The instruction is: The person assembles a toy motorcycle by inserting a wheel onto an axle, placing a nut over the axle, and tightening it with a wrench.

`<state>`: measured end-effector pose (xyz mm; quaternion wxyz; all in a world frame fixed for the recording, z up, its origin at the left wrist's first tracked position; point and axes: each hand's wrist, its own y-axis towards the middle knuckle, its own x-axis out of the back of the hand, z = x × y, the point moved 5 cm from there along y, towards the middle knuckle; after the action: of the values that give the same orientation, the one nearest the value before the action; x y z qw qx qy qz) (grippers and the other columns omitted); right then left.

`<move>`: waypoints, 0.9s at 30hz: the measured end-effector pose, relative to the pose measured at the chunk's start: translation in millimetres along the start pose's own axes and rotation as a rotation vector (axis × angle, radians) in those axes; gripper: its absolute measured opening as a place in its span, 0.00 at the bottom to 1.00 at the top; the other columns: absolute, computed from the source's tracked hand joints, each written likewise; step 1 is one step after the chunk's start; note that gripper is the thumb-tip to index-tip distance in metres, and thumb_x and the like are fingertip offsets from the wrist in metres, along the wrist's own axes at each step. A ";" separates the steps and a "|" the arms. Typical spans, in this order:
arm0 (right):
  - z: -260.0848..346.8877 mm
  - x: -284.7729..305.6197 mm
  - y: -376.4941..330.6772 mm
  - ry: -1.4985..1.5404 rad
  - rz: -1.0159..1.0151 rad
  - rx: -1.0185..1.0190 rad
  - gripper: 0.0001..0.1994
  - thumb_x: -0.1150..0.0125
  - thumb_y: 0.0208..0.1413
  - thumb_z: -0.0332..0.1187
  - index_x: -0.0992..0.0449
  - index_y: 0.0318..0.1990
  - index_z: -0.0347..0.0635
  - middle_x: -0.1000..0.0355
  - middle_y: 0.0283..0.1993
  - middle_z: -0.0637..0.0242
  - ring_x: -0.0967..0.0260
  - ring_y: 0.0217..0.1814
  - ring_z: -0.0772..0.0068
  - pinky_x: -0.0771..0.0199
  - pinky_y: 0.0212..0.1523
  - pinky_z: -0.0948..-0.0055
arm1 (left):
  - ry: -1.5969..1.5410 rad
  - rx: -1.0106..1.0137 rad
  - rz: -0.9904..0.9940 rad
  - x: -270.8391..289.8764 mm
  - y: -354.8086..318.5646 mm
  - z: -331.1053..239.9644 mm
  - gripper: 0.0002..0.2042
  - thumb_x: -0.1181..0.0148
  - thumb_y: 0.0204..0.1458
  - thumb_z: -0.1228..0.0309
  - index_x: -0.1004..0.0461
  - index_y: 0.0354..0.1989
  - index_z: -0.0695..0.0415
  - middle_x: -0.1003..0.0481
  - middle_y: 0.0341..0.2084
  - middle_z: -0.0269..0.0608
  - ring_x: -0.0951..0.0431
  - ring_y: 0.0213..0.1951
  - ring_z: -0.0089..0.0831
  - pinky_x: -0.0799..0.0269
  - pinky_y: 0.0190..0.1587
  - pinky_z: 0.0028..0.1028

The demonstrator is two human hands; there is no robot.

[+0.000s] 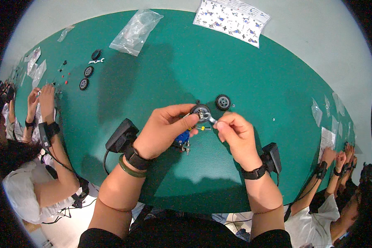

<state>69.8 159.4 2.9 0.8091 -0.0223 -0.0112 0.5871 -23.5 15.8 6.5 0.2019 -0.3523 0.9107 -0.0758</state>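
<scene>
Closed around a small toy vehicle assembly is my left hand [164, 127]; the blue body [182, 137] shows below the fingers, with metal screws sticking out. A black-tyred wheel [199, 110] with a grey hub is pinched between its thumb and fingers. My right hand [237, 138] grips a small silver wrench [212, 120] whose head meets the hub; whether it sits on a nut is too small to tell. A yellow piece [203, 128] shows beneath the wheel. Just beyond the right hand lies a loose wheel [223, 102], with a small nut [233, 106] beside it.
Another nut [273, 120] lies right on the green table [186, 74]. At the far edge are a clear plastic bag [137, 32] and an instruction sheet [232, 21]. Loose wheels [89, 71] and a white wrench [96, 61] lie left. People's hands [46, 97] work at both sides.
</scene>
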 end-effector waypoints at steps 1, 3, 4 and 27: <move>-1.8 5.4 1.5 0.021 -0.025 0.030 0.05 0.42 0.53 0.29 0.29 0.28 0.40 0.37 0.22 0.79 0.45 0.23 0.88 0.46 0.22 0.84 | 0.000 0.000 -0.001 -0.4 -0.5 -0.1 0.13 0.45 0.52 0.73 0.29 0.46 0.64 0.25 0.35 0.38 0.25 0.31 0.21 0.28 0.34 0.20; -3.8 9.8 1.9 0.008 -0.006 0.025 0.04 0.42 0.52 0.28 0.30 0.28 0.41 0.38 0.22 0.81 0.46 0.23 0.90 0.47 0.23 0.85 | 0.057 0.009 0.011 -1.6 -0.9 0.3 0.13 0.44 0.52 0.73 0.29 0.45 0.64 0.24 0.33 0.37 0.25 0.30 0.20 0.29 0.33 0.18; -4.5 8.3 1.7 0.011 0.047 -0.010 0.04 0.42 0.52 0.28 0.30 0.28 0.41 0.38 0.22 0.81 0.46 0.24 0.91 0.47 0.23 0.85 | 0.057 0.010 0.012 -1.7 -1.0 -0.2 0.13 0.44 0.52 0.73 0.29 0.45 0.64 0.24 0.33 0.37 0.25 0.30 0.20 0.29 0.33 0.18; -3.7 -0.6 -0.9 -0.072 0.057 0.056 0.06 0.42 0.51 0.27 0.32 0.26 0.40 0.36 0.23 0.78 0.43 0.25 0.90 0.44 0.25 0.85 | 0.180 0.053 0.040 -0.4 -2.6 -2.2 0.14 0.43 0.52 0.70 0.28 0.44 0.64 0.25 0.28 0.32 0.29 0.27 0.14 0.32 0.30 0.15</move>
<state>70.7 158.4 -0.8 0.7914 0.0211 -0.0233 0.6105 -22.6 14.1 9.4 0.1299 -0.3202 0.9298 -0.1270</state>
